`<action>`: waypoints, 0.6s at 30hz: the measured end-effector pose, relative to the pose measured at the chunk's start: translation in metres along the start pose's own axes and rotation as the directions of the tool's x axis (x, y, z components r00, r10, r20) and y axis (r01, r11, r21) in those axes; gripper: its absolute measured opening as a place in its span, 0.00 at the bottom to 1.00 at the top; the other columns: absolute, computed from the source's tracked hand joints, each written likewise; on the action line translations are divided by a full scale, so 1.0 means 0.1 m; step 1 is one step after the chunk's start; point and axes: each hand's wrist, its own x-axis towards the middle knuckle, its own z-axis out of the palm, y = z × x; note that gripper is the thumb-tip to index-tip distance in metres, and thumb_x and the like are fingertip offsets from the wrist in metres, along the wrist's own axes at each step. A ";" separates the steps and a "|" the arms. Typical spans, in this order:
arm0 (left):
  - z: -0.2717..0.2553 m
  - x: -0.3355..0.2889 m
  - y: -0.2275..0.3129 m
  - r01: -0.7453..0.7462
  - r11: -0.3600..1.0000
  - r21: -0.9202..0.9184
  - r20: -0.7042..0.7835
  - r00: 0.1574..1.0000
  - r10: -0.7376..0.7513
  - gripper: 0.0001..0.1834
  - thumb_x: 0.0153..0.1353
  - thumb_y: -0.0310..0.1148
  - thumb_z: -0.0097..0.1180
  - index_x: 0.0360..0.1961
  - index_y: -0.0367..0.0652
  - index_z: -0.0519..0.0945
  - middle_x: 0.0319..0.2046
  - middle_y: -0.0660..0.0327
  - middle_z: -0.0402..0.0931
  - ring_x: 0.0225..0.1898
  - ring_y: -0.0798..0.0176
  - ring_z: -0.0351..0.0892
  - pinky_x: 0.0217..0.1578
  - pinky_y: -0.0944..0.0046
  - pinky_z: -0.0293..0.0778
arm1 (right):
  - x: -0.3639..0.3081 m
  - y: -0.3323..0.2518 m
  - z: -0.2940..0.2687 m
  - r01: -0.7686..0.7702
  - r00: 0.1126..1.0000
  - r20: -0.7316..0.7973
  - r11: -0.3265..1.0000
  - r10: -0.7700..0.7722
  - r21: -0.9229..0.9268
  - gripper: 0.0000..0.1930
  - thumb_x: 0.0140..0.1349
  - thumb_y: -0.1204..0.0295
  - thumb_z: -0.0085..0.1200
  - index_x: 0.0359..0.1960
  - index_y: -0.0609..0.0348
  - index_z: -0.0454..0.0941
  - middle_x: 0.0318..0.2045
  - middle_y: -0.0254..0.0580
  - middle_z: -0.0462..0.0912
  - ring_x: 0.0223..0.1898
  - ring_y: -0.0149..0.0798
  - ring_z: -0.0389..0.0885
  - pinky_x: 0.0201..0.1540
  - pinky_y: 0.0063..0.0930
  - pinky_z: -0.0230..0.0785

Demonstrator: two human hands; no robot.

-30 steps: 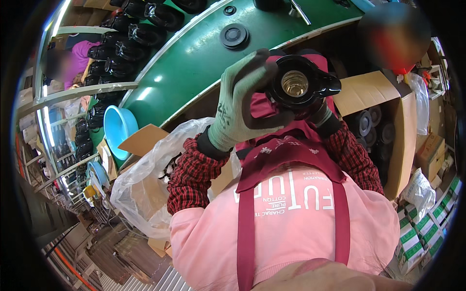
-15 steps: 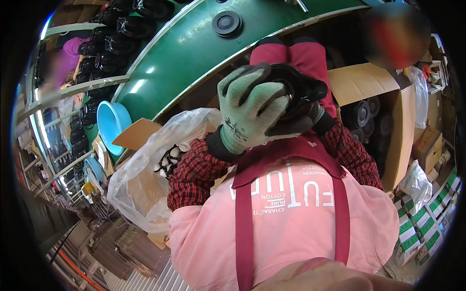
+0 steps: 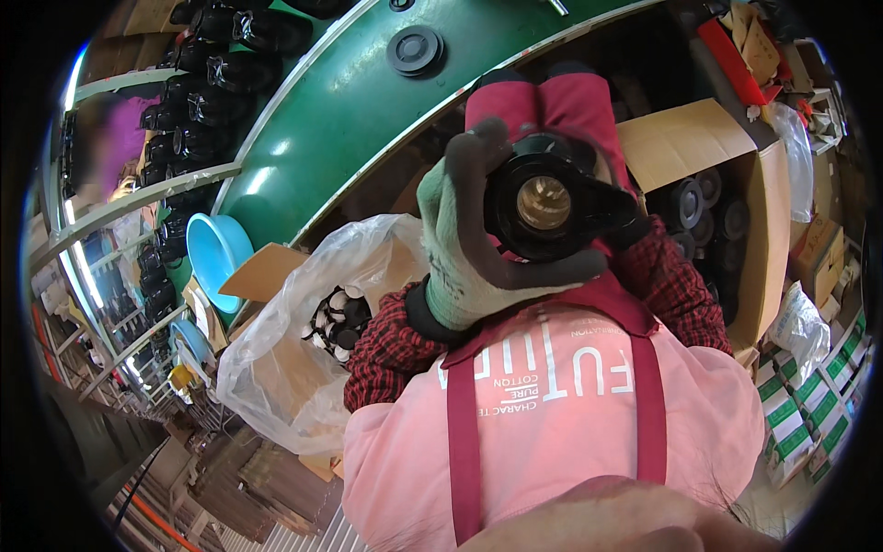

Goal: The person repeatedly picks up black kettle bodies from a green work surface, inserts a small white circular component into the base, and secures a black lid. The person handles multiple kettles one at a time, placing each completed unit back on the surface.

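A glossy black jug (image 3: 515, 221) with a beak-like part pointing right is held before my chest. Its round mouth faces up, showing a shiny brownish inside. My left hand (image 3: 460, 230), in a green and dark grey work glove, is closed around the jug's left side, the thumb along the near edge and fingers at the far left. My right hand (image 3: 631, 230) is at the jug's right, mostly hidden behind the beak-like part; only a dark glove patch shows, so its fingers cannot be made out.
A black disc (image 3: 415, 50) lies on the green bench (image 3: 322, 110). At right, a carton (image 3: 771, 248) holds several dark round parts. A plastic-lined box (image 3: 267, 368) with small black-and-white pieces stands at left, beside a blue basin (image 3: 219, 262). Black jugs (image 3: 216, 99) line racks at upper left.
The jug has turned so its mouth faces up into view. My left hand has shifted from covering its top to gripping its side. The right hand has become more hidden.
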 end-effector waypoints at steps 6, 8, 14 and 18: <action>0.05 -0.52 -0.94 0.008 0.961 0.278 0.500 0.853 -0.152 0.61 0.42 0.48 0.81 0.74 0.38 0.60 0.68 0.44 0.62 0.69 0.42 0.64 0.68 0.48 0.64 | 0.67 -1.49 -0.15 0.007 0.999 -0.030 0.703 -0.041 -0.712 0.27 0.71 0.60 0.52 0.66 0.64 0.73 0.61 0.49 0.81 0.63 0.46 0.78 0.70 0.39 0.66; 0.29 -0.62 -1.15 0.145 0.957 0.249 0.406 0.882 -0.239 0.61 0.44 0.49 0.80 0.74 0.38 0.59 0.69 0.44 0.62 0.70 0.42 0.63 0.69 0.46 0.63 | 0.77 -1.19 0.04 0.256 0.945 0.295 -0.241 -0.140 -0.936 0.28 0.66 0.56 0.58 0.64 0.58 0.76 0.60 0.53 0.80 0.62 0.52 0.78 0.68 0.41 0.68; 0.77 -0.48 -1.50 0.055 0.949 0.311 0.313 0.937 -0.157 0.57 0.41 0.52 0.79 0.72 0.44 0.65 0.68 0.49 0.66 0.69 0.38 0.63 0.68 0.43 0.61 | 1.68 -0.99 -0.61 0.412 0.857 0.309 -0.187 0.413 -0.892 0.21 0.66 0.63 0.59 0.56 0.64 0.79 0.53 0.54 0.83 0.54 0.49 0.83 0.59 0.37 0.74; 0.71 -0.58 -1.40 0.084 0.947 0.310 0.229 0.960 -0.160 0.52 0.40 0.52 0.78 0.67 0.48 0.70 0.66 0.52 0.67 0.68 0.39 0.64 0.66 0.42 0.61 | 2.58 -1.03 -0.83 -0.366 0.790 -0.090 -0.349 -0.606 -0.863 0.41 0.63 0.48 0.60 0.72 0.56 0.61 0.60 0.61 0.73 0.58 0.66 0.75 0.63 0.52 0.69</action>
